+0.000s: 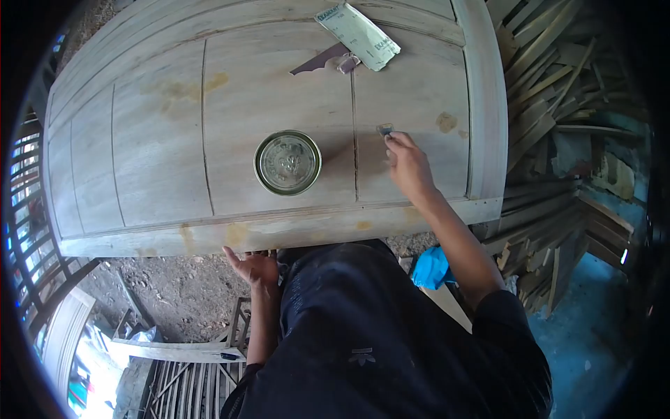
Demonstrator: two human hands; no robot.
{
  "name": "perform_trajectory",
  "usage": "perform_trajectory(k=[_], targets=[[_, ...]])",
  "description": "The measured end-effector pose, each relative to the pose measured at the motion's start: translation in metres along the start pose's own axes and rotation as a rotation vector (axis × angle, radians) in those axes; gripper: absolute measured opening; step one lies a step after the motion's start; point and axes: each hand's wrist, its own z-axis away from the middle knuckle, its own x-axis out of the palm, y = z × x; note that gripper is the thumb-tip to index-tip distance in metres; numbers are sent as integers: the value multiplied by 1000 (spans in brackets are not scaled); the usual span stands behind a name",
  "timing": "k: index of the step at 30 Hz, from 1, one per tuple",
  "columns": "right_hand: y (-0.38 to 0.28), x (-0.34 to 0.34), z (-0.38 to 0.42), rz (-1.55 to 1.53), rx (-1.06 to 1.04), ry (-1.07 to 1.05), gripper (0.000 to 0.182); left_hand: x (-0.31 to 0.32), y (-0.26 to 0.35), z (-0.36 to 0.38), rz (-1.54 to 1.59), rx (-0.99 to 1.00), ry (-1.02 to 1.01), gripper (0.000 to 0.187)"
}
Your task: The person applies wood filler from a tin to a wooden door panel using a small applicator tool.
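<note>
A pale wooden door [279, 84] with grooved panels lies flat in front of me. My right hand [410, 166] is over its right part, fingers pinched on a small flat scraper [385, 129] whose dark end touches or nearly touches the wood. My left hand [255, 269] is at the near edge, palm up with the thumb spread, and holds nothing that I can see. Between the hands, a round tin [287, 163] stands on the door; its top looks greyish and embossed. Brownish filler patches [447, 123] mark the wood in several places.
A printed sheet of paper [359, 36] and a torn brown sandpaper piece [321, 59] lie at the door's far side. Wooden offcuts [551, 91] are piled to the right. A blue bag [431, 268] is below the near edge, and a slatted wooden piece [188, 384] stands at lower left.
</note>
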Motion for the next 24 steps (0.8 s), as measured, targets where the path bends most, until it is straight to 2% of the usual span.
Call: perform_trajectory(k=[1,3,5,7,8,9,11,13,15,17,19,20,22,23,24], targets=[[-14,-15,-6,11,11,0,32,6,7,5,10,2,-1,98],[-35,-48,-23,213,221,-562,30,12,17,8,-13,11,16,98],[-29,-46,-38,219,195,-505,25,7,29,3,13,-29,-16,100],[-26,-26,-50,152,147,-28,21,3,40,-8,41,-54,-54,101],[-25,-10,-50,108,258,-165,22,-1,43,-10,65,-60,-88,102],[-35,-16,-46,114,269,-167,22,-1,48,-10,61,-71,-84,102],[-63,-35,-52,185,329,-578,26,8,57,-10,122,-160,23,109],[-47,-39,-53,210,320,-546,25,17,60,-1,77,-162,17,111],[-26,-27,-53,217,289,-206,26,16,62,-1,32,-168,13,114],[-26,-30,-43,225,286,-239,26,14,66,-4,-11,-211,25,116],[-42,-57,-45,257,292,-586,25,24,67,-2,15,-210,47,116],[-34,-53,-47,263,299,-582,25,29,67,-1,39,-208,67,116],[-19,-37,-56,271,74,-130,22,35,64,2,61,-192,74,115],[-19,-33,-52,273,73,-132,22,36,63,2,84,-165,82,114],[-33,-30,-45,289,147,-271,24,36,64,1,80,-166,82,114]])
